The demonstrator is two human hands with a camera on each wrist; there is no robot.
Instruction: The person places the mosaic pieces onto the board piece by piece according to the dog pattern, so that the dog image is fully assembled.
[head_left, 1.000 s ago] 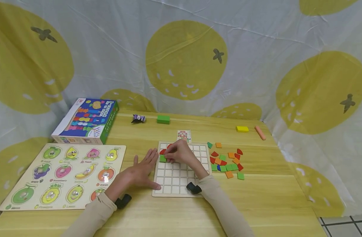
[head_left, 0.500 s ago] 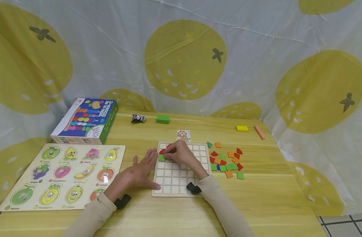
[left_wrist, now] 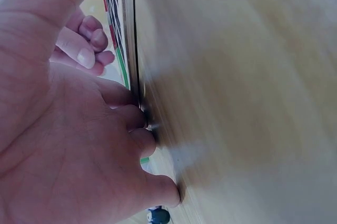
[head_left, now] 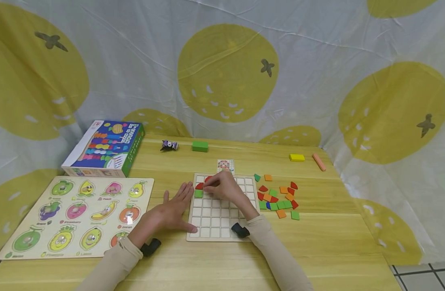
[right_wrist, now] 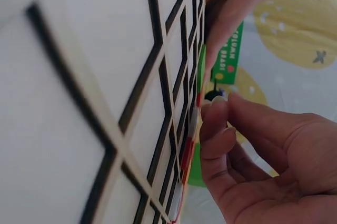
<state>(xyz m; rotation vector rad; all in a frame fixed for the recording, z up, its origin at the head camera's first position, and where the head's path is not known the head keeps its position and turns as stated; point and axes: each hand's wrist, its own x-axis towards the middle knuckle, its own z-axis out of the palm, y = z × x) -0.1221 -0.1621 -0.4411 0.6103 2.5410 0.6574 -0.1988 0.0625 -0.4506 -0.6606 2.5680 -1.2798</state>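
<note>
A wooden grid board (head_left: 215,222) lies at the table's middle. My left hand (head_left: 173,210) rests along its left side with fingers and thumb spread, the thumb on the lower left corner. Over the board's upper left squares is my right hand (head_left: 226,188), its fingers curled. In the right wrist view the thumb and index fingertips (right_wrist: 218,103) come together, and no tile shows between them. Just left of them a green square tile (head_left: 198,193) sits in the left column. Red tiles (head_left: 199,186) lie above it, partly hidden by the right hand.
Loose tiles (head_left: 280,205) in green, red and orange lie right of the board. A small pattern card (head_left: 226,165) is behind it. A fruit puzzle (head_left: 77,218) and a box (head_left: 104,147) stand left. Green (head_left: 200,146) and yellow (head_left: 297,157) blocks lie farther back.
The right hand has shifted slightly right, away from the green tile, which now shows more fully in its square. The left hand has stayed in place.
</note>
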